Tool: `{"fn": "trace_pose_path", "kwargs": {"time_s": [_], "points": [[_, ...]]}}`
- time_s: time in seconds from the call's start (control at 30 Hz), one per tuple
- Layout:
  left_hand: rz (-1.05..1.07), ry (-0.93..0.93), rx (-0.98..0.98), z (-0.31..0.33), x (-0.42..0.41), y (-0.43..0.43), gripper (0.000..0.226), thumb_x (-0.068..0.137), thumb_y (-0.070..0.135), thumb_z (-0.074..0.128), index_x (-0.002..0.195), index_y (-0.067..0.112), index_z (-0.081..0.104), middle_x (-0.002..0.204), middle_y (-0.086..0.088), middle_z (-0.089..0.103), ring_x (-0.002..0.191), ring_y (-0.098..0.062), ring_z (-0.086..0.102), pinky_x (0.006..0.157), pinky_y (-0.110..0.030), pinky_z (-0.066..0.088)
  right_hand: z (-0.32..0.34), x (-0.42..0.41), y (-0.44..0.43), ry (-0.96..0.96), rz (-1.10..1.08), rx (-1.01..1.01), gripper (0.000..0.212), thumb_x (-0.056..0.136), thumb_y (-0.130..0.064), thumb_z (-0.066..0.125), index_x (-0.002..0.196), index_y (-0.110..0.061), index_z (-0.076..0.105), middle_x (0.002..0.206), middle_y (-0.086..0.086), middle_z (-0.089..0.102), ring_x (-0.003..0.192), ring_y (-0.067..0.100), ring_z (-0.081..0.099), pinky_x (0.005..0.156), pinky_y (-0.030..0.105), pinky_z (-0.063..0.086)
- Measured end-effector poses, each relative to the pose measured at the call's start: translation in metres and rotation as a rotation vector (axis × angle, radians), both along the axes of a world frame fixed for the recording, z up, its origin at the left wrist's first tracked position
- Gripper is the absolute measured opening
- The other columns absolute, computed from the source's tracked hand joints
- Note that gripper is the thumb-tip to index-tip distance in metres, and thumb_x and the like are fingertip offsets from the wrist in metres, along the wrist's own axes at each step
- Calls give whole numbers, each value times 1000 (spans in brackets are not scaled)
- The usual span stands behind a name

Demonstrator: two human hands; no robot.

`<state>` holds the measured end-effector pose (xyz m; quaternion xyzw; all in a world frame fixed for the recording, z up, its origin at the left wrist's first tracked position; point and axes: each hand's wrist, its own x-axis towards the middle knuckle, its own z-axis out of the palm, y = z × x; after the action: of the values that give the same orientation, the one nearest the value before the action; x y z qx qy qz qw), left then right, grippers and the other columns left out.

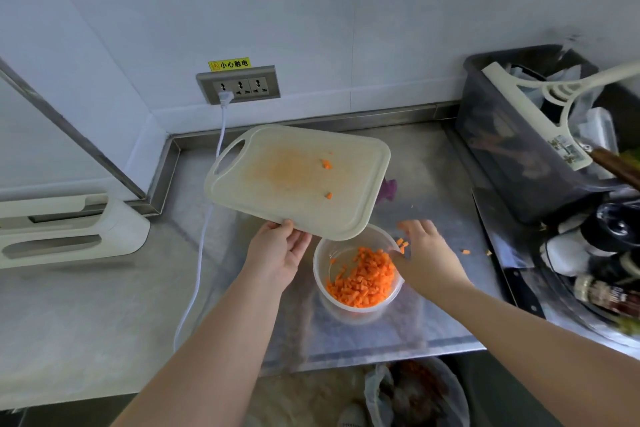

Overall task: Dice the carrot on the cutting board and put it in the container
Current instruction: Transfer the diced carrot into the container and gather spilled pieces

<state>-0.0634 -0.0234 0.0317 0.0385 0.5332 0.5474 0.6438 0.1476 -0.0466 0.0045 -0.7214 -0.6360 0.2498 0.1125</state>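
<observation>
My left hand (278, 253) grips the near edge of the cream cutting board (277, 184) and holds it tilted above the counter, its low corner over the container. Two carrot bits (326, 165) still cling to the board. Diced carrot (363, 279) fills the bottom of the round clear plastic container (320, 274) on the steel counter. My right hand (427, 250) hovers at the container's right rim with fingers spread and relaxed, a few carrot dice (402, 244) by its fingers.
Stray carrot bits (465, 251) lie on the counter to the right. A black-handled knife (519, 284) lies at the right, beside a dark bin (512, 149) of utensils. A white cord (204, 236) runs from the wall socket (239, 85). A white appliance (69, 229) stands left.
</observation>
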Motion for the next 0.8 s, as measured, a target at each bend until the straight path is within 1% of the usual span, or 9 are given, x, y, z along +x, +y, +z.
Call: {"fn": "trace_pose_path", "kwargs": {"time_s": [0.07,0.13,0.23,0.3,0.37,0.5,0.57,0.63,0.8], "points": [[11,-17,-14,0,-1,2,19,99,0,41,97,10,56,99,-8,63,87,-16,61,85,-35,47,-6,-1,2,57,-9,-188,39,94,-24,50,131,-14,45,124,8,52,103,26,61,80,36,52],[14,-23,-25,1,-1,3,17,99,-1,42,98,9,56,99,-8,64,87,-17,62,83,-35,48,-9,-5,1,142,-6,-284,32,93,-9,38,122,-10,49,106,12,61,77,28,68,64,36,57],[8,-12,-29,2,-1,3,17,99,-1,42,99,9,56,99,-7,64,87,-16,63,81,-35,49,-8,-3,0,207,-28,-247,37,89,0,32,115,-10,56,94,11,62,64,24,65,46,25,50],[3,1,-15,5,-1,3,18,99,0,41,97,10,56,98,-6,64,86,-15,63,81,-33,49,2,7,3,256,-96,-182,29,90,1,36,104,-11,58,79,7,60,44,12,60,37,16,41],[13,7,-6,8,-1,2,17,99,0,42,95,10,55,95,-6,64,84,-14,63,83,-34,49,14,26,7,257,-156,-107,24,91,0,38,94,-13,58,64,2,57,30,4,52,32,12,35],[11,17,17,17,7,-3,19,99,-1,42,95,12,55,92,-4,64,82,-13,63,85,-33,48,39,76,12,236,-288,36,25,94,-13,43,74,-12,58,48,0,60,40,15,62,37,16,42],[-2,18,27,19,17,-9,21,99,0,41,96,13,56,93,-3,65,83,-13,63,86,-33,48,48,99,15,255,-388,82,24,94,-15,43,80,-7,61,52,5,62,48,24,65,48,25,52],[4,7,20,21,32,-19,23,99,-1,41,95,15,57,92,-2,65,82,-13,63,92,-34,48,59,117,16,308,-473,119,22,95,-15,43,91,-5,62,63,12,65,54,27,66,56,34,54],[35,-25,-53,13,73,-60,23,99,-1,39,105,15,55,92,-2,64,81,-15,62,89,-36,48,75,138,6,353,-520,161,23,96,-13,36,89,-9,58,70,15,65,39,11,62,41,21,48]]}}
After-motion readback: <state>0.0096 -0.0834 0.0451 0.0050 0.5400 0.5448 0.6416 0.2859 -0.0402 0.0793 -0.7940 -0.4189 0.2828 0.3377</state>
